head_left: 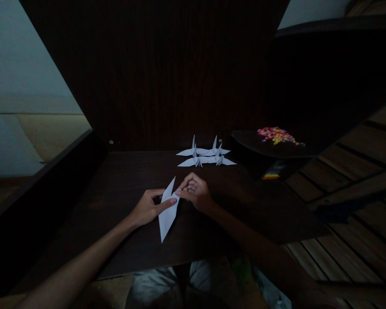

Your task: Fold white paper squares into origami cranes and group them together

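A folded piece of white paper [167,219], long and pointed at both ends, is held above the dark desk top [122,171]. My left hand [149,207] grips it at the middle, thumb across its near face and the other fingers behind. At its upper right part, my right hand [194,192] pinches a flap between thumb and index finger, with the other fingers curled in. Beyond my hands stand several white origami cranes [209,160], lined up in two rows with their thin points upward.
On a rounded dark side shelf [244,141] to the right lies a heap of small pink, yellow and red pieces [278,135]. A tall dark panel [167,77] rises behind the cranes. At the left runs a raised dark side board [51,171]. Wooden slats [357,171] show at the right.
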A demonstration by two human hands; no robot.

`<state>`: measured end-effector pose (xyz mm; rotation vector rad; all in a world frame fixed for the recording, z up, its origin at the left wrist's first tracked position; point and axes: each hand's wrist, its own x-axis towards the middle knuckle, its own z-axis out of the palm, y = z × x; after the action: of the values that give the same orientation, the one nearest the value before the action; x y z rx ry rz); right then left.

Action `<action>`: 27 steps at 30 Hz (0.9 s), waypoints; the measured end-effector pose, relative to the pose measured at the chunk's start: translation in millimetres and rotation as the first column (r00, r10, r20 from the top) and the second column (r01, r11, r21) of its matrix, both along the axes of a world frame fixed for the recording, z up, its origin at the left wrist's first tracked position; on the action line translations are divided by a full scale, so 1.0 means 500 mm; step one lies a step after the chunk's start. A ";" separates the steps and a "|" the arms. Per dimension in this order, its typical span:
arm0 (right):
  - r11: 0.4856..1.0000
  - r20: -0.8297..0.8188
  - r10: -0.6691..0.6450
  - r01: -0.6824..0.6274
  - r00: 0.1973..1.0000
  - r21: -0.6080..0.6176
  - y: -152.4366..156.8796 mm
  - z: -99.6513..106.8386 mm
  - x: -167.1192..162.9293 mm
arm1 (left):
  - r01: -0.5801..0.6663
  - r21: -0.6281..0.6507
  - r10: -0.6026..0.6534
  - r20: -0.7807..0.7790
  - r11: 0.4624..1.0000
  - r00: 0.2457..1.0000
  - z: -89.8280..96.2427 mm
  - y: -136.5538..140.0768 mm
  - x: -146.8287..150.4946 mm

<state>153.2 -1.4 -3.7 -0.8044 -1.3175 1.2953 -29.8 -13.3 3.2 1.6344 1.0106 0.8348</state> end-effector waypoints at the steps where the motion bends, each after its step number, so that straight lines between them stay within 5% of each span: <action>1: 1.000 -0.002 0.001 -0.001 1.000 -0.006 0.000 0.000 0.000 | 0.002 0.002 -0.002 -0.007 1.000 1.000 0.001 0.000 0.000; 12: 0.996 0.199 0.093 -0.093 0.975 -0.010 0.001 0.001 0.006 | 0.016 -0.012 -0.016 0.023 1.000 1.000 0.002 0.000 -0.004; 27: 0.993 0.359 -0.055 0.015 0.932 0.113 0.006 -0.018 0.009 | -0.056 -0.015 0.056 -0.004 0.998 0.998 0.008 0.002 -0.003</action>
<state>157.6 1.8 -12.6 -1.0179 -1.6422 1.0674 -31.3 -12.2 7.3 1.6013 1.0668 0.8594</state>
